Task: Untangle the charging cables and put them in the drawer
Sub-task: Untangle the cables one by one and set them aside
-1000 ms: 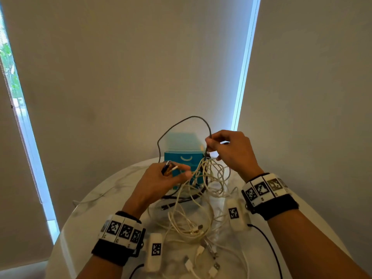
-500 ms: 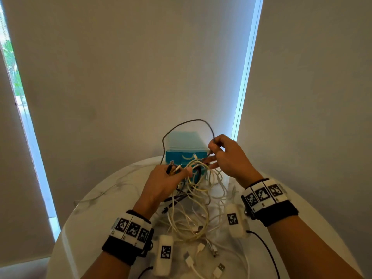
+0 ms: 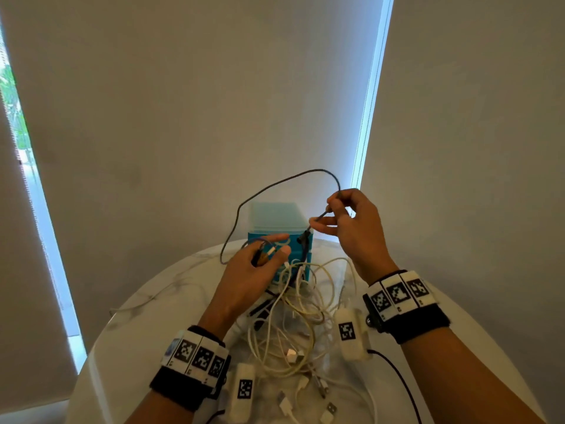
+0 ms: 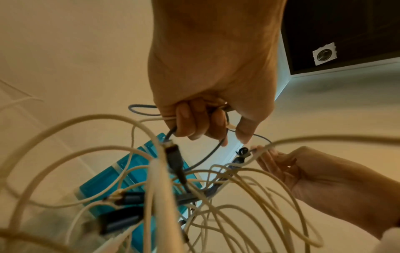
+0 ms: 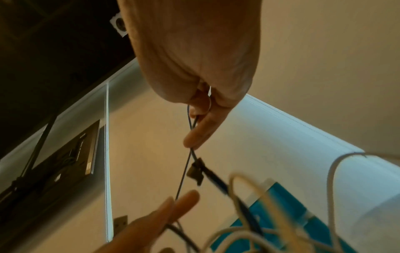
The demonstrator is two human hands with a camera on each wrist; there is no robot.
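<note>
A tangle of white cables lies on the round marble table and hangs up to my hands. My left hand grips several cable ends, white and dark, in a bunch. My right hand pinches a thin dark cable that loops high above the blue drawer box and back to the left hand. A small black tie sits on that dark cable just below the right fingertips.
The blue drawer box stands at the table's far edge against the wall, its drawers closed. Loose white plugs lie at the near table edge. A bright window strip runs behind.
My right hand has risen and moved right, pulling the dark cable up out of the white tangle. My left hand moved a little forward and right, still holding its bunch.
</note>
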